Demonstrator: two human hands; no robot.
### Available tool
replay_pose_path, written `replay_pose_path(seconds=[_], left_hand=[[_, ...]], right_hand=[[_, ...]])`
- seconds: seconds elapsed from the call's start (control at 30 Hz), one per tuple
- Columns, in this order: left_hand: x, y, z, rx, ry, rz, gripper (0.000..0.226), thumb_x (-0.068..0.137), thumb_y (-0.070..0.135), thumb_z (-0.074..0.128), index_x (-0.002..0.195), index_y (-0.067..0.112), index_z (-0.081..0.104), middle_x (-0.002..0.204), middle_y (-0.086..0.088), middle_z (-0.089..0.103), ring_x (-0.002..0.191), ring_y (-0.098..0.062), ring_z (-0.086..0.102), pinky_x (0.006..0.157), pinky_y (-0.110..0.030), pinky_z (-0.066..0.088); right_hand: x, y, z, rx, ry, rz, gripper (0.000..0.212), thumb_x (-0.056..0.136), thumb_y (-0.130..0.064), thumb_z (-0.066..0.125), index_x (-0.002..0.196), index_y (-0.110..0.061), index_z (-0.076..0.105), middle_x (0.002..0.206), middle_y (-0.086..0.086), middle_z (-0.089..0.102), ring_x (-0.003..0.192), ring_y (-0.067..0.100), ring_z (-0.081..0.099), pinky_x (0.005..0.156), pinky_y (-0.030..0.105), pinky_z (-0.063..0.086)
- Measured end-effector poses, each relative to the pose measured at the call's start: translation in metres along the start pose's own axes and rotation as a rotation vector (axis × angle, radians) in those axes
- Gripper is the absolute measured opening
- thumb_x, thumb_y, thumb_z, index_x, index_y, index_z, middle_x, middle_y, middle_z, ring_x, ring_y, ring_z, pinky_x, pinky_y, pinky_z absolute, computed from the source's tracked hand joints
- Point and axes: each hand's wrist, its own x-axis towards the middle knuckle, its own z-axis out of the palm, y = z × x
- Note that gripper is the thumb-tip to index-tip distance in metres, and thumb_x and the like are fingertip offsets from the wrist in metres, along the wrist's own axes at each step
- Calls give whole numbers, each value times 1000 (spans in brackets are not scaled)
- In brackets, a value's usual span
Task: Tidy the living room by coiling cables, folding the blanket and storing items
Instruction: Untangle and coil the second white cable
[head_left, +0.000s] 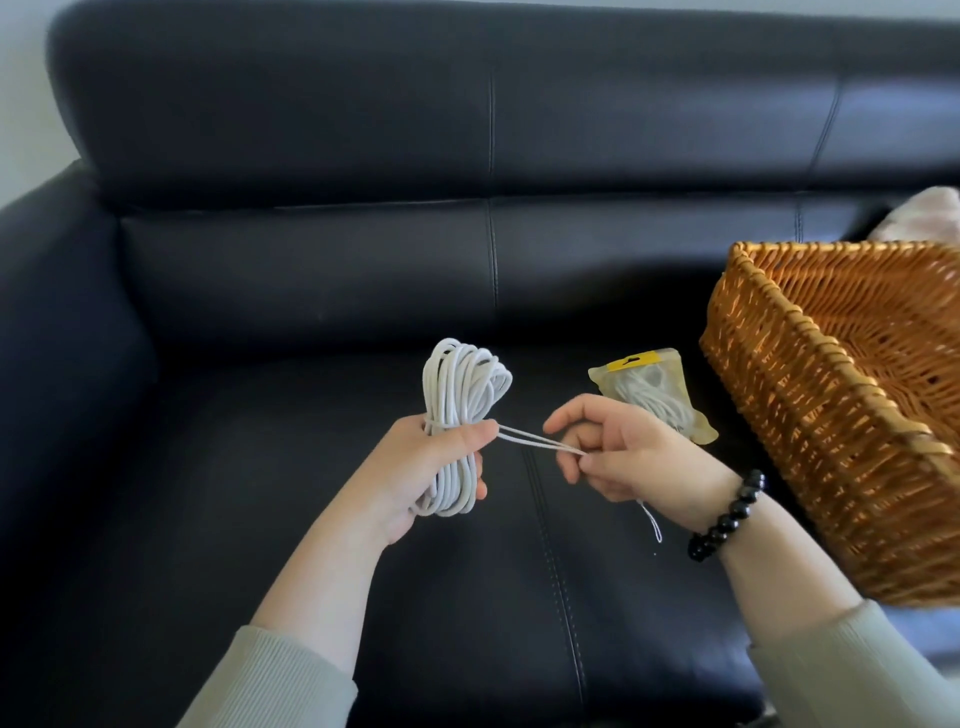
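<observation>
Black sofa (311, 260); wicker basket (810, 332) on seat; left hand (431, 467) grips cable coil (462, 384); right hand (634, 457) pinches its strand (524, 441)

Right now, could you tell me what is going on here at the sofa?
A person is bundling a coil of white cable over a black sofa. The left hand grips it around the middle, while the right hand pinches a doubled strand pulled taut from it, apparently to bind the bundle. A plastic packet holding more white cable lies on the seat behind the right hand, and a wicker basket sits to its right.
</observation>
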Motion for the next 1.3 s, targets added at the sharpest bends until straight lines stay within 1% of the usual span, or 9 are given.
replay_pose_path(seconds=[0.07,0.17,0.33,0.47,0.6,0.7,0.8,1.03,1.3], left_hand=[[2,-2,3,41,54,21,16,84,23,67,85,9,61,56,-2,56,51,-14,59,63,-32,53],[4,-4,5,49,84,47,13,88,19,65,84,8,61,55,-1,56,51,-14,59,65,-33,53],[5,-8,8,39,126,46,12,89,18,64,85,7,60,54,0,55,50,-13,59,68,-35,53],[5,-7,9,-104,135,14,14,90,17,60,79,9,58,53,-1,52,48,-12,56,64,-32,50],[4,-7,9,-376,113,-62,21,89,17,58,69,9,56,57,-4,50,49,-12,52,52,-24,49],[5,-7,9,-464,128,-64,20,90,17,56,72,8,55,58,-5,48,49,-12,50,50,-22,47],[6,-8,7,-517,160,-59,18,90,17,57,74,7,57,59,-5,50,50,-12,51,48,-22,49],[6,-8,5,-513,199,-86,19,90,17,57,74,7,58,59,-5,52,50,-12,53,48,-23,50],[9,-9,6,-374,276,-109,14,89,19,61,80,8,61,64,-5,55,56,-15,57,61,-29,50]], right_hand=[[2,3,3,-215,116,13,32,90,12,42,101,-16,53,66,-1,62,41,5,38,40,15,31],[5,5,8,-426,249,22,21,93,3,48,99,-17,54,65,-3,67,44,2,44,45,13,37],[7,4,8,-569,446,-34,9,94,-10,54,90,-16,58,67,-5,69,45,-3,48,48,9,38],[6,2,8,-647,491,-26,13,92,-19,59,80,-21,64,63,-8,60,54,0,50,53,8,39],[5,-1,11,-664,486,-29,13,89,-23,63,77,-25,64,66,-6,61,59,3,50,55,10,41],[8,-2,15,-662,504,-25,16,87,-29,66,75,-20,60,61,-1,59,52,4,46,50,12,39],[8,-2,17,-665,548,-1,28,84,-35,68,66,-19,55,53,-7,49,46,3,41,44,12,33],[3,-9,17,-492,480,-62,21,86,-19,67,69,-7,62,53,4,51,40,3,36,43,8,32],[0,-9,19,-411,466,-78,17,87,-5,61,71,-5,64,51,2,44,38,3,32,41,7,28]])
